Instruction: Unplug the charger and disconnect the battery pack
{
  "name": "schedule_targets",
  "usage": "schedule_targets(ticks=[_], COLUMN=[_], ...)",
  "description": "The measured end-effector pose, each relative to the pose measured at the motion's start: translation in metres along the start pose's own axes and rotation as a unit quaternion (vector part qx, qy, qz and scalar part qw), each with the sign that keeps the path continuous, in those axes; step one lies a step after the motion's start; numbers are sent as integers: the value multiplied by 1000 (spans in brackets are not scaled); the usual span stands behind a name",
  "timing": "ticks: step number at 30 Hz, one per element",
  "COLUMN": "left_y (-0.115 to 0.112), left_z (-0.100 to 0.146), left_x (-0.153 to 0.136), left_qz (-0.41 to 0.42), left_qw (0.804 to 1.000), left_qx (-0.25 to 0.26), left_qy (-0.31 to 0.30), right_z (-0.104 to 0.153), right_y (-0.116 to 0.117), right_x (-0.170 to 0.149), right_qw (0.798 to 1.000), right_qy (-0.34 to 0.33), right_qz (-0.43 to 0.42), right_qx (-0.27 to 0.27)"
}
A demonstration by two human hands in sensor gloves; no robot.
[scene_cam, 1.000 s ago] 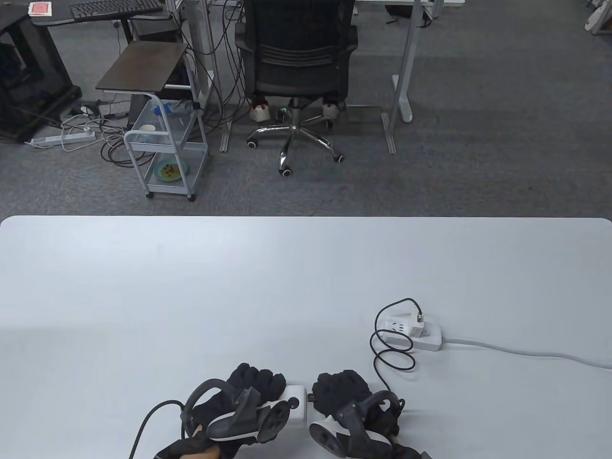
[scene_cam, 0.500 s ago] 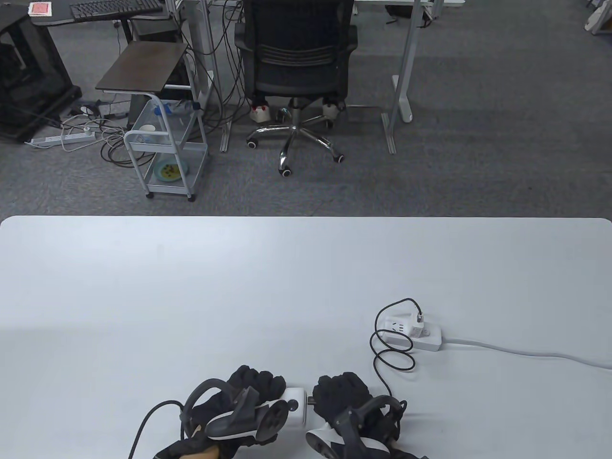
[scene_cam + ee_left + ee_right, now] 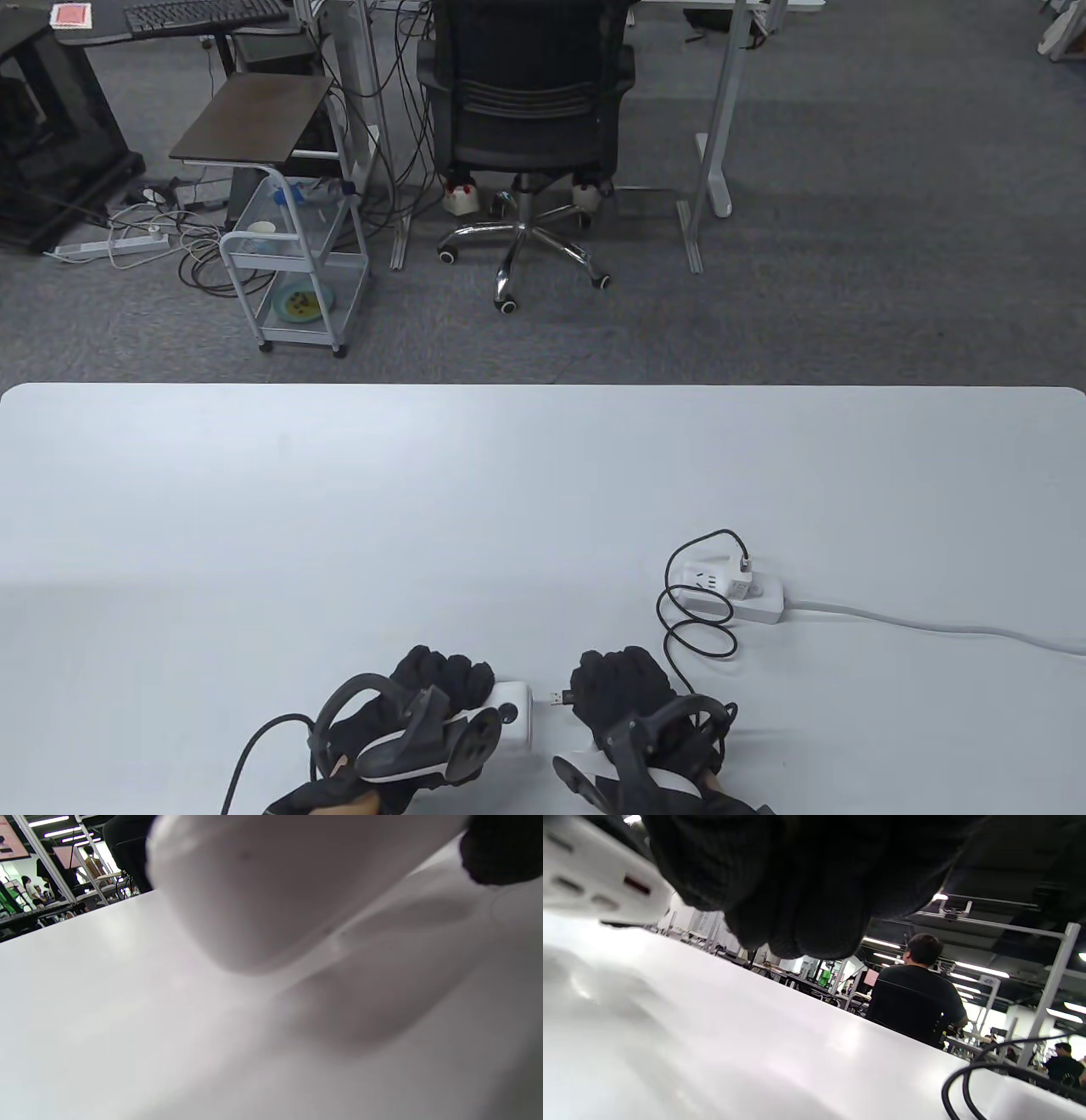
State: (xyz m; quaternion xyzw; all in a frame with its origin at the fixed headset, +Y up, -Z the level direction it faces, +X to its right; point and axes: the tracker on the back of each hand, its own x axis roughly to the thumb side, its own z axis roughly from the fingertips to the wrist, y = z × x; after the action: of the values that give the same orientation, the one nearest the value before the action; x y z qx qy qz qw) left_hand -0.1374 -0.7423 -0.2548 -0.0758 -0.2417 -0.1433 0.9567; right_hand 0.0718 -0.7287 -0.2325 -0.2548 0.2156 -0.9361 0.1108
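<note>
My left hand (image 3: 445,688) grips the white battery pack (image 3: 515,717) at the table's near edge; it fills the left wrist view (image 3: 271,891). My right hand (image 3: 619,688) holds the black cable's plug (image 3: 557,699), whose metal tip is out of the pack with a small gap between them. The black cable (image 3: 691,632) loops back to a white charger (image 3: 740,581) plugged into the white power strip (image 3: 734,594). The pack's port face shows in the right wrist view (image 3: 594,887).
The power strip's white cord (image 3: 933,628) runs off the table's right edge. The cable also crosses the right wrist view (image 3: 971,1077). An office chair (image 3: 526,127) and a cart (image 3: 297,272) stand on the floor beyond the table's far edge.
The plug has come out of the battery pack. My left hand has drawn the pack a little left and my right hand has moved right with the plug.
</note>
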Motion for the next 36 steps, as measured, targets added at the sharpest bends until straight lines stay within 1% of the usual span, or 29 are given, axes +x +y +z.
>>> schedule_targets(ticks=[1,6,10,14,18,21,28,32,34,35,36], left_y=[-3,-7,-5,-2,1,0,-2,-3,-7,-8,-9], left_z=[1,4,4,4,5,7,10,13,15,15,14], left_x=[-5,-20,-18,-12,-12,-15,-24,-38,-47,-51,-56], left_qz=[12,6,15,15,15,5,1,29,33,37,39], left_qw=[1000,1000,1000,1000,999,998,997,994,991,990,990], left_qx=[-6,-9,-7,-2,21,55,62,76,109,110,105], left_qy=[6,27,21,16,22,32,48,69,67,75,86], right_z=[2,2,1,2,1,2,1,-3,-4,-5,-7], right_y=[-2,-4,-1,1,1,0,0,-5,-8,-9,-10], right_x=[-3,-3,4,4,6,9,12,18,22,23,23], right_qw=[1000,1000,1000,1000,999,999,999,998,998,998,999], right_qy=[4,-2,-22,-23,-28,-35,-42,-57,-55,-47,-36], right_qz=[0,-10,2,-4,5,9,17,18,25,29,32], right_qx=[0,-6,-2,7,17,14,20,8,-3,4,22])
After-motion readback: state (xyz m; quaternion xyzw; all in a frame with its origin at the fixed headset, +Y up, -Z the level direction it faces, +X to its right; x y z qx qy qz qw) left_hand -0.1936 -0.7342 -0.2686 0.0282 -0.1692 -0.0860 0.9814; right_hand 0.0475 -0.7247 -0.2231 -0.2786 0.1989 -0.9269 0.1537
